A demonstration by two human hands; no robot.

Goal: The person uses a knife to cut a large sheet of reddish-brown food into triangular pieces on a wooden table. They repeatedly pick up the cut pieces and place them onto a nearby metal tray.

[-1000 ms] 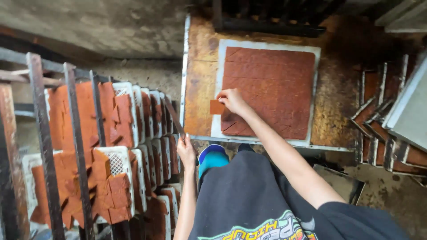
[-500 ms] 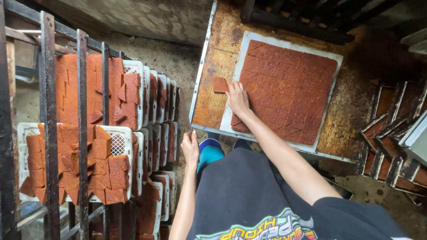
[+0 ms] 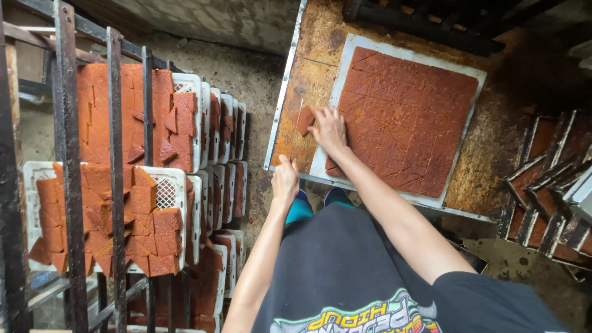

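Reddish square piece is lying left of the slab, right hand pinching it; left hand is closing on a thin blade.

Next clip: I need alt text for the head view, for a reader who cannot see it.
Seen from above, a person's right hand lifts a small cut piece off a scored reddish-brown sheet on a pale tray. The left hand grips the stained table's edge. White mesh trays of similar pieces fill a rack at left.
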